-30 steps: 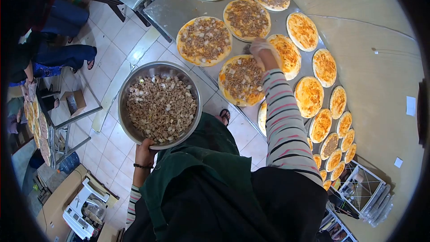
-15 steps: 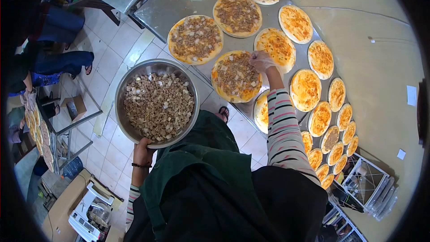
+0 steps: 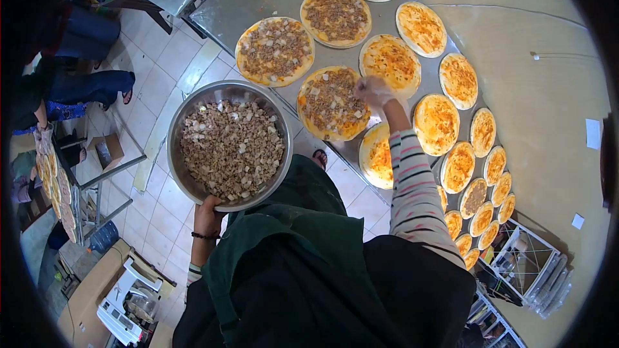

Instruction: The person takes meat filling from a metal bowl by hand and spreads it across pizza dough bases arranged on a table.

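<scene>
My left hand (image 3: 207,218) is closed on the near rim of a large steel bowl (image 3: 175,145). Crumbled cooked meat with pale chunks (image 3: 232,148) fills much of the bowl. In a clear plastic glove, my right hand (image 3: 375,92) hovers at the right side of a round flatbread topped with meat (image 3: 329,109). Its fingers are bunched and slightly blurred; what they hold is hidden. Beside that hand lies a flatbread with only orange sauce (image 3: 390,61). Another meat-topped flatbread (image 3: 274,51) lies between the bowl and the far rounds.
A metal table (image 3: 219,19) carries several more sauced flatbreads (image 3: 437,124) along the wall. Co-workers' legs (image 3: 90,89) show at left, near a rack with more rounds (image 3: 55,187). A cardboard box (image 3: 106,153) sits on the tiled floor. A white mixer (image 3: 126,303) stands lower left.
My right hand has shifted slightly down over the flatbread's right edge, its fingers now more blurred. The topped flatbread shows more pale chunks. My left hand still holds the bowl.
</scene>
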`<state>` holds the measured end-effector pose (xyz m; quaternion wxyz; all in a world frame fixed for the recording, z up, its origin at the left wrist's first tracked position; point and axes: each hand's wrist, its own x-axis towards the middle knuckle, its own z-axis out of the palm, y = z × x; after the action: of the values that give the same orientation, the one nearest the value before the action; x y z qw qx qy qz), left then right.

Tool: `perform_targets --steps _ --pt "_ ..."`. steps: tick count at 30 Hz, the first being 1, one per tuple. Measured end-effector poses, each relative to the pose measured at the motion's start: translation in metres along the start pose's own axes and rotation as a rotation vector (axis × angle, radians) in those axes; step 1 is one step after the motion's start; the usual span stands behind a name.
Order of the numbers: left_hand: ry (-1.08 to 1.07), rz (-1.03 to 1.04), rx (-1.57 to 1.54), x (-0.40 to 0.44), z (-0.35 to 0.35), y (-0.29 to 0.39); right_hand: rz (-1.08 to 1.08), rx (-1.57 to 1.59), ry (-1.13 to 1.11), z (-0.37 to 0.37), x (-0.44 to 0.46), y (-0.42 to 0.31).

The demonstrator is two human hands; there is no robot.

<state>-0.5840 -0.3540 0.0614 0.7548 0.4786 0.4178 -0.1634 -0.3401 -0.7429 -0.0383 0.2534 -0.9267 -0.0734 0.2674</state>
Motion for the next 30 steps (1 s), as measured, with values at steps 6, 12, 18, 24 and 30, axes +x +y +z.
perform_targets --steps 6,12,18,24,30 --pt "0.004 0.014 -0.074 0.0 0.005 -0.019 -0.075 0.137 -0.018 0.02 -0.041 0.007" --pt "0.01 -0.03 -0.076 -0.015 0.029 -0.034 -0.292 0.065 0.244 0.048 -0.059 0.001" --pt "0.024 0.113 0.127 -0.027 0.051 -0.061 -0.525 0.379 -0.067 0.02 -0.114 -0.123" --pt "0.081 0.104 -0.101 -0.03 0.07 -0.095 -0.637 -0.057 -0.278 0.112 -0.152 -0.157" --pt "0.045 0.104 -0.054 -0.048 0.06 -0.12 -0.706 0.009 -0.298 0.122 -0.165 -0.16"
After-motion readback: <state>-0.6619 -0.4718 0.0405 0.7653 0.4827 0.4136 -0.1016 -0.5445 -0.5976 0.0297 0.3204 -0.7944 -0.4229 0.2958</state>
